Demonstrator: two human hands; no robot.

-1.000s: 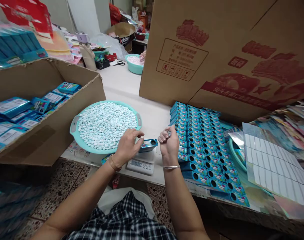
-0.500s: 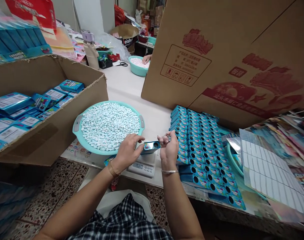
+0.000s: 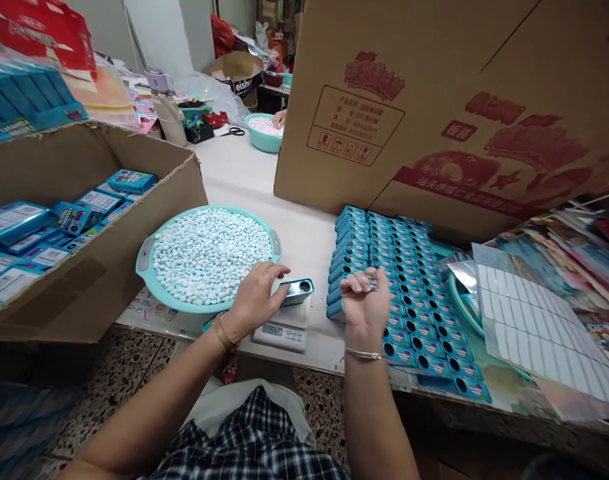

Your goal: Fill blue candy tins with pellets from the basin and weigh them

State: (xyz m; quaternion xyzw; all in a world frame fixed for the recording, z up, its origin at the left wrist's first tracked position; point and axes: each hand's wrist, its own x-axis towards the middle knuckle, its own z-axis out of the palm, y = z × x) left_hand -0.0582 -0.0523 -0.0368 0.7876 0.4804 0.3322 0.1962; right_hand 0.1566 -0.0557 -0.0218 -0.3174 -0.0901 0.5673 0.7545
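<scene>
A blue box [image 3: 298, 288] with a round hole in its top stands on a small digital scale [image 3: 284, 338]. At its left end is my left hand [image 3: 257, 297], thumb close against the box, index finger stretched out above it, fingers apart. My right hand [image 3: 365, 300], palm up and fingers curled, holds a few small pale candies [image 3: 372, 283]. It is raised over the near left part of the rows of blue boxes [image 3: 409, 293], whose round holes face up. Pale blue and white candies [image 3: 211, 250] fill a turquoise basin [image 3: 140, 267] left of the scale.
An open carton [image 3: 197, 180] of blue boxes stands at the left. A large cardboard box [image 3: 364, 127] rises behind the rows. Sticker sheets [image 3: 529, 320] lie at the right. Farther back, another person's hand [image 3: 280, 119] is at a second basin [image 3: 265, 140], near scissors [image 3: 234, 131].
My right hand has moved right, away from the box on the scale, over the rows of boxes, with candies still in its fingers. My left hand stays by the box. The view has shifted slightly.
</scene>
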